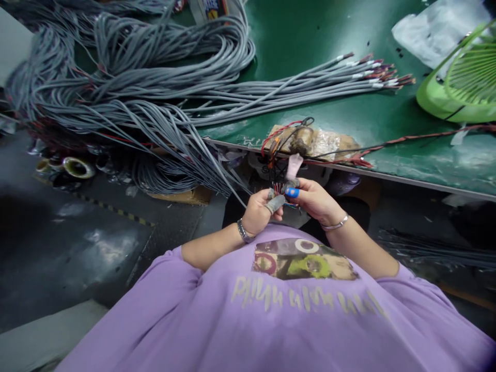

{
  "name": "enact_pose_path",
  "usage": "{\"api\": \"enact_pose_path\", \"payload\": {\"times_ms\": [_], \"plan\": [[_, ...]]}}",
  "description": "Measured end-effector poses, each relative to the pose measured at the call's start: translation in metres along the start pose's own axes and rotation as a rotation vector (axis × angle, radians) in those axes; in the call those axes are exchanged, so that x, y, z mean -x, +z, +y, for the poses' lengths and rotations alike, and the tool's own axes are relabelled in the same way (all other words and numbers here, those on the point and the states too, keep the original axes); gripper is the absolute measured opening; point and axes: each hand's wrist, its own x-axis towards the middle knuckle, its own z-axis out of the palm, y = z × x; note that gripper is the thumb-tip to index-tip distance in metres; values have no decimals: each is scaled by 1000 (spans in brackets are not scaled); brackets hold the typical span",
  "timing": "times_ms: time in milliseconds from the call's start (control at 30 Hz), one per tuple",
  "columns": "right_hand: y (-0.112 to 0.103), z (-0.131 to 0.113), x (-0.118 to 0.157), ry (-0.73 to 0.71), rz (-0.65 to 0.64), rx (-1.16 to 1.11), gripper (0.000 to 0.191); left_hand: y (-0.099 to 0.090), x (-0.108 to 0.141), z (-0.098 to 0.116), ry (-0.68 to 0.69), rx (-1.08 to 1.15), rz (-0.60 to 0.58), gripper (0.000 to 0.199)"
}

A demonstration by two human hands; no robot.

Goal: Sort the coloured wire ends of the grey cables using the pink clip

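Note:
Both of my hands meet in front of my chest, below the table's edge. My left hand [263, 207] is closed around the end of a grey cable, with several thin coloured wires [276, 188] fanning out between its wrapped fingertips. Close against it, my right hand [310, 198] is pinched, with grey wrapping on one finger and a blue band on the thumb; its fingertips are at the wires, and what they hold is too small to name. Just above the fingers is a pale pink piece [295, 166], beside dark and orange wires at the table edge.
Long bundles of grey cable [166, 77] cover the left of the green table [287, 31], their stripped ends [383, 77] pointing right. A green fan [465, 77] and white plastic bag [437, 31] lie at right. A taped block [333, 143] sits at the front edge.

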Motion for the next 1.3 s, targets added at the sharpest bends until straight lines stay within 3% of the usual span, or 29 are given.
{"api": "enact_pose_path", "payload": {"times_ms": [233, 333, 500, 700, 900, 967, 1133, 1300], "plan": [[6, -7, 11, -226, -24, 469, 31, 4, -3, 10, -291, -121, -202, 34], [-1, -6, 13, -293, 37, 511, 36, 2, -5, 9, -261, -81, -125, 36], [-6, 10, 14, -258, 56, 385, 50, 3, -9, 4, -146, 62, 37, 43], [5, 24, 14, -410, 238, 344, 26, 2, -11, 7, -165, 105, 0, 47], [9, 18, 12, -219, 129, 177, 32, -10, -7, 19, -133, -259, -236, 31], [12, 16, 9, -176, 95, 163, 34, -11, -5, 17, -153, -263, -269, 31], [10, 15, 0, -91, 160, 18, 45, -6, -5, 4, -131, 0, -108, 38], [3, 17, 1, -11, 140, -1, 45, -5, -7, 1, -77, 22, -28, 42]]}}
